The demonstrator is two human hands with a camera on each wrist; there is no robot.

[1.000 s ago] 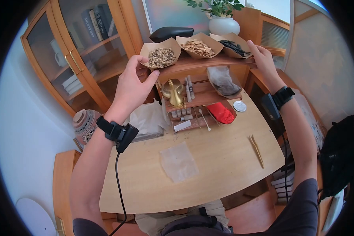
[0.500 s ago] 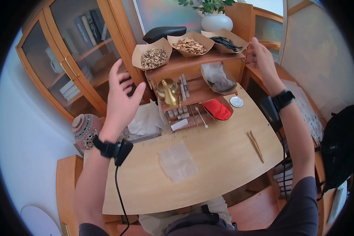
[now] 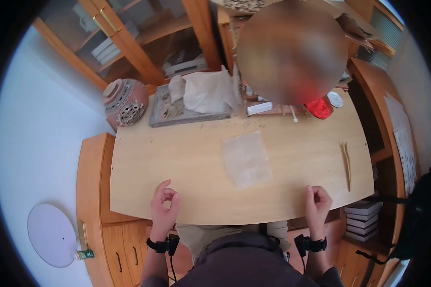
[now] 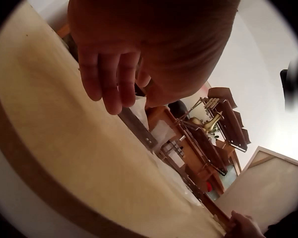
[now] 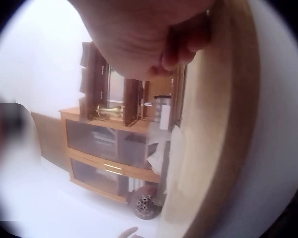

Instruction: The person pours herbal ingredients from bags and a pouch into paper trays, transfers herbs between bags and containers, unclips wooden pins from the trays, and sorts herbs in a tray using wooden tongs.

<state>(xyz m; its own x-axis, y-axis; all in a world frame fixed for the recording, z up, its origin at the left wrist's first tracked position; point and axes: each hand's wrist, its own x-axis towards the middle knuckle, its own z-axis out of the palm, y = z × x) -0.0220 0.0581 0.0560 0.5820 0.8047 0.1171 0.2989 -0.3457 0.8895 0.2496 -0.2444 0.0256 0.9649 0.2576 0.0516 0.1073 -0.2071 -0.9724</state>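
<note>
My left hand [image 3: 165,208] is at the table's front edge, its fingers loosely bent and nothing in them. To the right, my right hand [image 3: 317,208] hangs over the same edge, fingers loosely curled and also without anything in it. Between and beyond them a translucent paper sheet [image 3: 247,159] lies flat on the table [image 3: 187,162]. A pair of brass-coloured tweezers [image 3: 347,166] lies on the right, past my right hand. In the left wrist view the fingers [image 4: 111,82] hang down over the tabletop.
A grey tray [image 3: 158,117] with crumpled white paper [image 3: 208,91] stands at the back left, beside a pink openwork jar [image 3: 129,103]. A blurred round patch hides most of the wooden rack; a red bundle [image 3: 318,109] and a silver disc [image 3: 335,99] show beside it.
Both hands have come down from beside the paper trays on the rack to the table's front edge. The head view has tilted down, and a blurred patch now covers the rack.
</note>
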